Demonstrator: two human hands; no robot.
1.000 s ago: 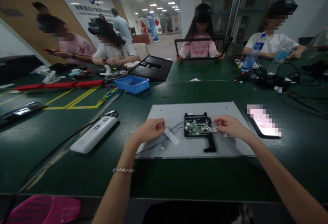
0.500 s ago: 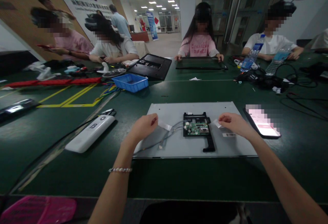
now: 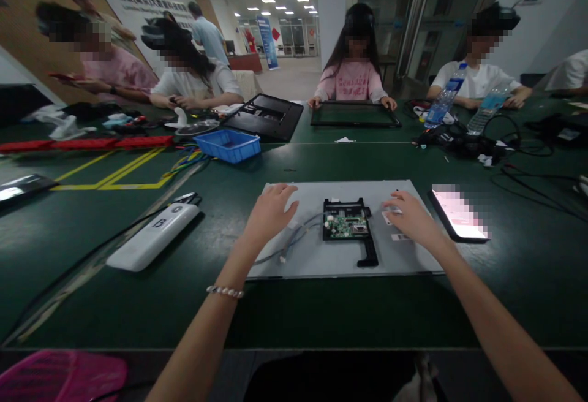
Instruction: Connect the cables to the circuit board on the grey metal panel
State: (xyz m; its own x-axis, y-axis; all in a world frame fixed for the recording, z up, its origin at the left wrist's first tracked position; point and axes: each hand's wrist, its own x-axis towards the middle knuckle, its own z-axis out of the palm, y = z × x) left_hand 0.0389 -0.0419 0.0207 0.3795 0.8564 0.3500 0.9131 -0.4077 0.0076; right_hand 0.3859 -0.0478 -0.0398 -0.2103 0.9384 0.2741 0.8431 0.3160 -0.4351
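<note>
A flat light-grey panel [image 3: 316, 267], like the back of a display, lies on the table before me. A green circuit board [image 3: 346, 226] sits in a black plastic frame [image 3: 368, 252] at its middle. Thin grey cables [image 3: 294, 241] run from the board toward the panel's left side. Over the panel's left part, my left hand [image 3: 272, 213] is open, palm down, fingers apart and holding nothing. My right hand [image 3: 411, 217] is open too, its fingers spread above the panel's right part. Beneath those fingertips shows a small white piece [image 3: 386, 218], perhaps tape; contact is unclear.
A phone with a lit screen [image 3: 459, 212] lies right of the panel, a white power bank [image 3: 154, 236] left. Beyond are a blue tray [image 3: 229, 146], a black casing [image 3: 266, 117] and water bottles [image 3: 445, 95]. Opposite, a person holds a black frame [image 3: 356, 123].
Both hands held pale strips in closed fingers before; now their fingers are spread. My left hand has moved slightly up and right. The view has shifted a little.
</note>
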